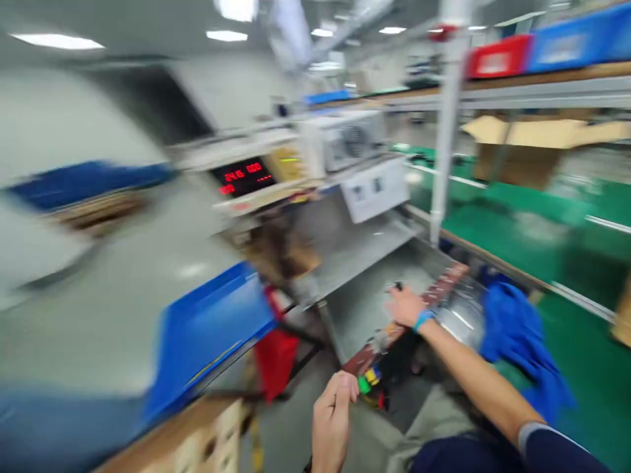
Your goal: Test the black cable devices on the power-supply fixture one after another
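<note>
A long reddish-brown strip (362,358) with small shiny pieces along it runs diagonally over the near edge of a grey metal worktop (352,315). My left hand (335,410) is closed around its near end, thumb on top. Farther along, my right hand (407,306), with a blue band (424,320) at the wrist, reaches across the strip. A small black part (398,286) shows at its fingertips; blur hides its kind. Just beside my left hand, below the strip, are small green and yellow pieces (369,380).
A device with a red digital display (246,176) stands behind the worktop. On the left is a blue tray (211,328) above a red bin (276,361). Blue cloth (517,341) hangs at the right, near a white post (445,131). Bins (500,58) line a shelf.
</note>
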`<state>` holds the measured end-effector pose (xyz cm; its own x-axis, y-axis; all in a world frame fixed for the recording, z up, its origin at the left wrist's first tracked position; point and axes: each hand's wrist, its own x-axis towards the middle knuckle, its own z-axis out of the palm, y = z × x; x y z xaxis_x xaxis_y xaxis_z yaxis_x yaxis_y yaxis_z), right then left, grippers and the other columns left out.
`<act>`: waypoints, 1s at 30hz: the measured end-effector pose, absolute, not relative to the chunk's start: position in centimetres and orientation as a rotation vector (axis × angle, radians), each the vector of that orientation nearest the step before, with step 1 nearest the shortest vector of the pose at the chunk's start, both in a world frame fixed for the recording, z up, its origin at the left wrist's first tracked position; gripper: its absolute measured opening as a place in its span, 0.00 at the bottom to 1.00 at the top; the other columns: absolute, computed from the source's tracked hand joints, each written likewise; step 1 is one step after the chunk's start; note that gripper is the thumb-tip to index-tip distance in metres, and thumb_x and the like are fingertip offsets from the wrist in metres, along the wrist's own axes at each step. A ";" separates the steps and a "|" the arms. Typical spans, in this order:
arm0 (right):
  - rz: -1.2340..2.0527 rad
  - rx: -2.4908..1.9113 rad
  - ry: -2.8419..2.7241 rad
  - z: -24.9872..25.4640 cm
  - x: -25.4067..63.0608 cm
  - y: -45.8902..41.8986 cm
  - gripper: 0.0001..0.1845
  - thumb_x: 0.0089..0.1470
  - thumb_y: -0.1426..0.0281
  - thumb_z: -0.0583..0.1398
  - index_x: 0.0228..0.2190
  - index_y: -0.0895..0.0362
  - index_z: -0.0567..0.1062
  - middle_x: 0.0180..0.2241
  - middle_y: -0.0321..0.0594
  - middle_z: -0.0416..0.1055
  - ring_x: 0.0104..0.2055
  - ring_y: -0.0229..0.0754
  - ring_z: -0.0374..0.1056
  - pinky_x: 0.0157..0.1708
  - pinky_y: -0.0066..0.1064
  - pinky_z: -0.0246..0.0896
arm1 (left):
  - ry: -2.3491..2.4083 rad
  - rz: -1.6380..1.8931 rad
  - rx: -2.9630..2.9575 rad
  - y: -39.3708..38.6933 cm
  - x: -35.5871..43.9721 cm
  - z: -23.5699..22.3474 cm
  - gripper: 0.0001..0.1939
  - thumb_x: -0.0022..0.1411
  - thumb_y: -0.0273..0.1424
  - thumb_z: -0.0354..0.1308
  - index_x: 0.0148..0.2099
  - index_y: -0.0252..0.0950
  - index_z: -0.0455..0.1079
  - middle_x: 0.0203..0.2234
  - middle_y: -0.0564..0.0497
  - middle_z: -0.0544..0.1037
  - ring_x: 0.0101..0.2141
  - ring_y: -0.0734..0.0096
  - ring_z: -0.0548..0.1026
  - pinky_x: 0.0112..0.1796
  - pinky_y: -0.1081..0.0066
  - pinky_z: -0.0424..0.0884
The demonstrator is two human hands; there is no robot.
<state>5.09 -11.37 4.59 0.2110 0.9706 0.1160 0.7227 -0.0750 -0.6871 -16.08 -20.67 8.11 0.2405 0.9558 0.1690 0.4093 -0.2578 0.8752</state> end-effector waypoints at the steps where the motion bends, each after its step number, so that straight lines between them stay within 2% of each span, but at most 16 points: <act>1: 0.490 -1.918 -1.534 4.1 7.5 -12.4 0.23 0.62 0.60 0.63 0.53 0.59 0.70 0.47 0.49 0.66 0.44 0.52 0.69 0.45 0.42 0.66 | 1.086 0.887 1.883 -19.5 -11.7 8.9 0.26 0.69 0.48 0.44 0.24 0.37 0.62 0.22 0.51 0.68 0.27 0.67 0.70 0.32 0.69 0.68; 4: 0.531 -1.951 -1.548 2.9 11.6 -11.8 0.25 0.65 0.57 0.57 0.57 0.57 0.64 0.50 0.54 0.64 0.43 0.55 0.70 0.39 0.44 0.68 | 0.584 0.651 2.103 -18.1 2.0 10.8 0.18 0.70 0.39 0.46 0.33 0.36 0.69 0.29 0.49 0.75 0.34 0.66 0.73 0.39 0.69 0.69; 8: 0.564 -1.966 -1.429 2.8 13.6 -9.8 0.25 0.63 0.54 0.59 0.57 0.50 0.65 0.49 0.48 0.66 0.42 0.55 0.72 0.32 0.40 0.71 | -0.112 0.345 2.269 -23.2 16.6 11.2 0.10 0.68 0.32 0.50 0.46 0.36 0.70 0.42 0.46 0.77 0.45 0.64 0.73 0.48 0.64 0.69; 12: 0.609 -1.903 -1.411 2.9 13.9 -10.5 0.26 0.63 0.50 0.55 0.59 0.43 0.64 0.48 0.52 0.68 0.45 0.60 0.72 0.28 0.42 0.72 | -0.739 0.153 2.452 -31.0 26.1 9.6 0.23 0.62 0.24 0.54 0.59 0.34 0.62 0.56 0.41 0.70 0.57 0.58 0.65 0.56 0.57 0.63; 15: 0.643 -1.856 -1.373 2.4 14.4 -10.5 0.27 0.61 0.50 0.56 0.59 0.42 0.66 0.48 0.53 0.68 0.43 0.61 0.73 0.25 0.43 0.72 | -1.196 0.187 2.586 -35.8 30.9 7.6 0.20 0.65 0.23 0.50 0.59 0.35 0.62 0.58 0.42 0.67 0.59 0.58 0.62 0.56 0.58 0.62; 18: 0.633 -1.848 -1.341 2.1 14.9 -10.3 0.25 0.58 0.53 0.60 0.56 0.39 0.68 0.48 0.45 0.70 0.36 0.56 0.74 0.23 0.39 0.70 | -1.531 0.327 2.636 -38.7 33.4 5.4 0.15 0.69 0.24 0.45 0.54 0.36 0.68 0.53 0.42 0.70 0.54 0.59 0.66 0.55 0.56 0.60; 20: 0.623 -1.854 -1.338 2.0 14.9 -10.2 0.24 0.58 0.54 0.60 0.56 0.38 0.67 0.48 0.42 0.70 0.33 0.52 0.74 0.24 0.38 0.69 | -1.620 0.409 2.668 -39.4 34.2 4.4 0.14 0.69 0.25 0.46 0.50 0.35 0.71 0.48 0.41 0.73 0.50 0.58 0.68 0.56 0.51 0.57; 22: 0.614 -1.862 -1.344 1.8 14.7 -10.2 0.25 0.60 0.54 0.58 0.58 0.40 0.66 0.49 0.43 0.70 0.33 0.52 0.74 0.26 0.39 0.69 | -1.653 0.450 2.687 -39.2 34.4 4.1 0.12 0.68 0.25 0.48 0.45 0.35 0.73 0.44 0.42 0.74 0.48 0.58 0.70 0.56 0.49 0.56; 25: 0.600 -1.858 -1.395 1.5 14.4 -10.1 0.27 0.62 0.54 0.56 0.60 0.44 0.64 0.49 0.48 0.68 0.35 0.54 0.73 0.30 0.44 0.69 | -1.650 0.450 2.670 -37.3 33.5 4.8 0.13 0.69 0.25 0.47 0.42 0.34 0.74 0.41 0.42 0.75 0.47 0.59 0.71 0.53 0.54 0.62; 27: 0.580 -1.861 -1.420 1.3 14.2 -10.0 0.27 0.62 0.53 0.55 0.60 0.45 0.63 0.47 0.49 0.66 0.36 0.56 0.73 0.33 0.46 0.70 | -1.559 0.454 2.672 -35.3 31.7 5.9 0.14 0.69 0.25 0.46 0.45 0.34 0.74 0.44 0.43 0.76 0.51 0.60 0.70 0.52 0.58 0.64; 30: 0.516 -1.865 -1.409 0.9 13.8 -10.1 0.24 0.63 0.55 0.55 0.59 0.45 0.65 0.46 0.48 0.65 0.36 0.55 0.72 0.37 0.47 0.69 | -1.272 0.470 2.684 -32.3 26.9 8.1 0.18 0.69 0.26 0.44 0.54 0.34 0.71 0.56 0.46 0.72 0.61 0.64 0.63 0.59 0.65 0.61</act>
<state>13.85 -10.12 0.94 0.3190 0.9414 0.1096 0.6482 -0.1324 -0.7499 26.90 -32.33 8.10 0.5951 -0.7308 0.3344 -0.7726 -0.6347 -0.0123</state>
